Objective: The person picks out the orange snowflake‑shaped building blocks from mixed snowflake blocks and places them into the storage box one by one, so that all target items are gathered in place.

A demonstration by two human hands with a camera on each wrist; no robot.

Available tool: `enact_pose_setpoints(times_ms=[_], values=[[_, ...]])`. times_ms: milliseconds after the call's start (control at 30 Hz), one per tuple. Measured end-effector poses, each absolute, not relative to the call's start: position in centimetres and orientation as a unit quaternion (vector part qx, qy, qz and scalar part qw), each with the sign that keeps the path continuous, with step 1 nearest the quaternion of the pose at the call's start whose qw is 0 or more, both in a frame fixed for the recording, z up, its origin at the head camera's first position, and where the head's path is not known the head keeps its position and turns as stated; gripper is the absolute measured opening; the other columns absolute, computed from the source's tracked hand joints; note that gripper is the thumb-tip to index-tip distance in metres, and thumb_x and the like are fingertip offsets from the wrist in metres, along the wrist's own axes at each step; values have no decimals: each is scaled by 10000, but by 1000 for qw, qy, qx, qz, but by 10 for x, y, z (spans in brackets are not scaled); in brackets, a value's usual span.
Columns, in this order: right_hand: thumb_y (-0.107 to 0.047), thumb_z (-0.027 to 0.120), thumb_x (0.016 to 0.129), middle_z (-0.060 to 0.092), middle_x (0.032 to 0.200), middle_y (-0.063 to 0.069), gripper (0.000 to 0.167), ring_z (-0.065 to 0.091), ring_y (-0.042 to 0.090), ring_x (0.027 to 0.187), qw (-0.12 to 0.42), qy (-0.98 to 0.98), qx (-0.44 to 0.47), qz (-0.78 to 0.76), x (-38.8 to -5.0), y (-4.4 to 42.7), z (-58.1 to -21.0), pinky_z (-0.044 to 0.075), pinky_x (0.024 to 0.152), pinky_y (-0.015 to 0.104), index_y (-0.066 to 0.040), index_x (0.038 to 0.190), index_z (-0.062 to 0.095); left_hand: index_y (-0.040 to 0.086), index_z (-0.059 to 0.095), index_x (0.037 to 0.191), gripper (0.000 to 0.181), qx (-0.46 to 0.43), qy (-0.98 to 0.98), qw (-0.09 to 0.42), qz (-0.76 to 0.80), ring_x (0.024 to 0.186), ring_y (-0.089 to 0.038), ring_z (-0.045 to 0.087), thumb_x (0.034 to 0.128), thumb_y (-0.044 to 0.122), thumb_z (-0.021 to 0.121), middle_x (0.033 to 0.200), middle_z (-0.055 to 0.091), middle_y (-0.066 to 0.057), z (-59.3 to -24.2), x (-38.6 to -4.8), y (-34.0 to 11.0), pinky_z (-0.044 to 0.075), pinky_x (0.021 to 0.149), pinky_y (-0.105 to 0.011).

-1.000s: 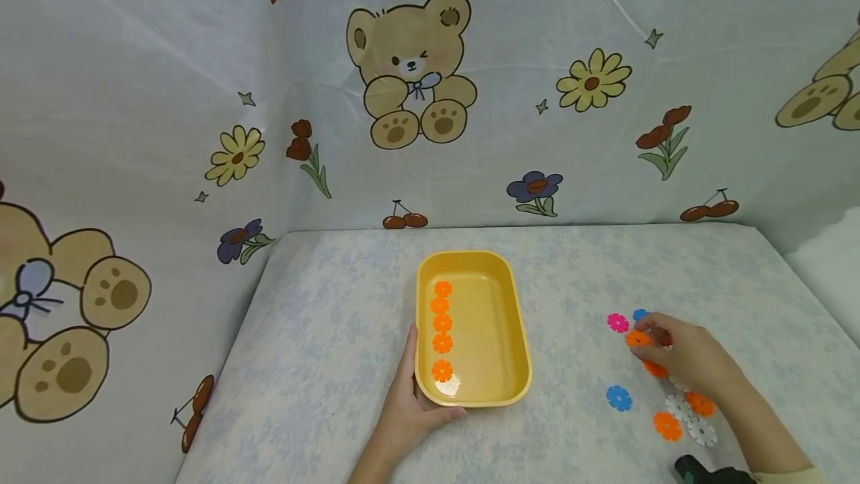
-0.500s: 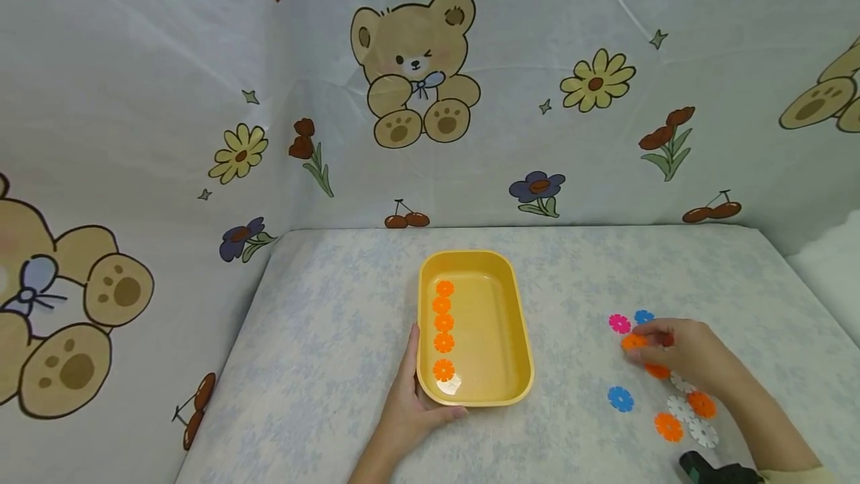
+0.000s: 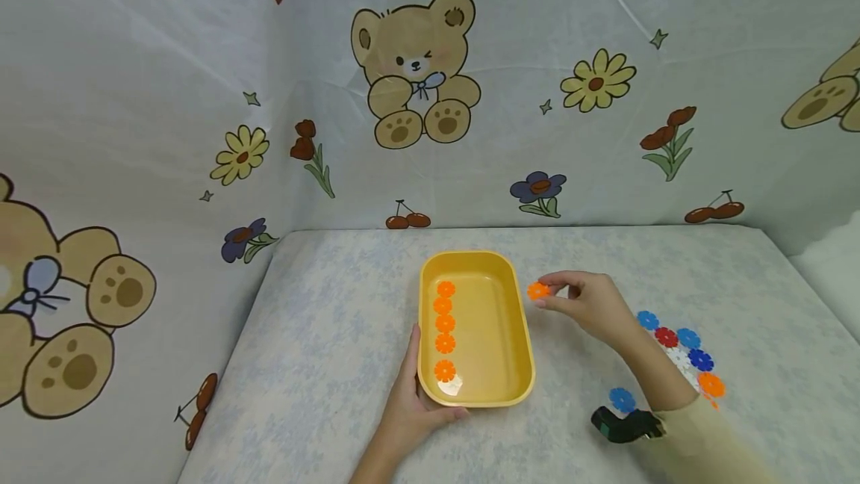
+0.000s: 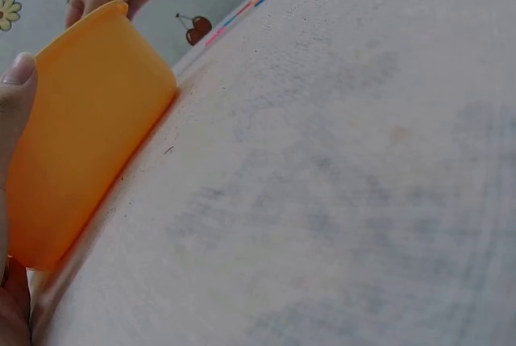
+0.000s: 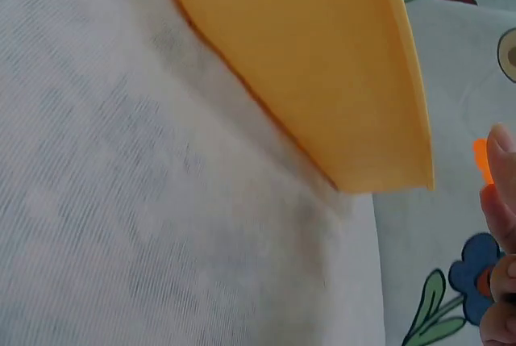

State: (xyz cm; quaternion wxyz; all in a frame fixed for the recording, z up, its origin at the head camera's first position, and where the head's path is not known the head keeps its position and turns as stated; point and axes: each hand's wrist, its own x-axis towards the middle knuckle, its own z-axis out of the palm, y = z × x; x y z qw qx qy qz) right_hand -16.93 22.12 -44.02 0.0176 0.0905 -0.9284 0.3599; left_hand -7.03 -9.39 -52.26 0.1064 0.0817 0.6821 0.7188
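Note:
A yellow tray (image 3: 490, 334) stands on the table, with several orange flower-shaped discs (image 3: 445, 323) in a column along its left side. My left hand (image 3: 408, 409) grips the tray's near left corner; in the left wrist view the thumb (image 4: 18, 80) lies at the rim. Just off the tray's right wall, my right hand (image 3: 587, 305) pinches another orange flower-shaped disc (image 3: 538, 290) between thumb and fingertips. In the right wrist view, that disc (image 5: 482, 159) shows only in part behind the thumb.
On the right of the table (image 3: 336, 320) lie loose flower discs: light blue (image 3: 648, 320), red (image 3: 667, 337), dark blue (image 3: 701, 360), white and orange (image 3: 711, 385). A single blue disc (image 3: 622, 399) lies nearer, beside the black wrist device (image 3: 625, 424). Printed cloth hangs behind.
My right hand has lifted the orange disc from the loose discs and carried it left and away from me to the tray's right side. The left hand and tray stay put.

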Motion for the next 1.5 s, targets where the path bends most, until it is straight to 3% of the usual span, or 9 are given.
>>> enact_pose_setpoints(times_ms=[133, 333, 567, 733, 967, 1200, 1500], values=[[-347, 826, 797, 689, 848, -39, 344, 478, 180, 685, 6, -919, 113, 378, -186, 189, -442, 385, 518, 223, -143, 1069, 769, 347, -21, 1601, 1303, 79, 688, 106, 714, 1529, -114, 167, 708, 155, 907, 1665, 22, 143, -523, -71, -94, 296, 1126, -109], [-332, 843, 777, 630, 814, -62, 329, 467, 163, 793, 3, -929, 140, 344, -201, 157, -449, 442, 657, 243, -147, 1040, 776, 343, -24, 1602, 1294, 78, 691, 109, 710, 1527, -112, 173, 716, 168, 903, 1662, 12, 152, -523, -71, -94, 302, 1126, -116], [-367, 863, 744, 690, 782, -90, 332, 404, 151, 761, 32, -944, 182, 275, -215, 139, -451, 267, 720, 330, -153, 989, 797, 355, -25, 1599, 1295, 69, 707, 109, 695, 1526, -90, 163, 713, 199, 906, 1658, 14, 165, -522, -71, -94, 271, 1113, -70], [-389, 830, 781, 692, 749, -83, 330, 477, 151, 750, 1, -955, 199, 220, -224, 129, -450, 278, 779, 381, -141, 995, 790, 362, -26, 1598, 1301, 68, 712, 109, 691, 1523, -62, 154, 708, 205, 909, 1656, 16, 175, -522, -70, -95, 257, 1111, -58], [-404, 812, 799, 571, 617, -109, 218, 484, 129, 622, 5, -965, 224, 139, -230, 120, -459, 286, 692, 370, -208, 778, 717, 356, -17, 1600, 1303, 64, 720, 103, 683, 1520, -45, 150, 700, 217, 915, 1656, 30, 180, -521, -70, -94, 229, 1115, -49], [-421, 803, 804, 442, 532, -77, 333, 422, 142, 570, 7, -974, 215, 71, -231, 116, -462, 216, 707, 387, -220, 639, 594, 349, -19, 1601, 1304, 62, 721, 104, 682, 1520, -37, 140, 701, 213, 915, 1655, 23, 183, -521, -70, -94, 227, 1116, -49], [-405, 776, 845, 474, 516, -64, 403, 440, 146, 561, 25, -976, 215, 34, -231, 115, -464, 266, 724, 401, -210, 587, 535, 340, -19, 1603, 1303, 66, 718, 103, 685, 1523, -57, 150, 702, 209, 914, 1658, 25, 170, -521, -70, -94, 238, 1116, -54]])
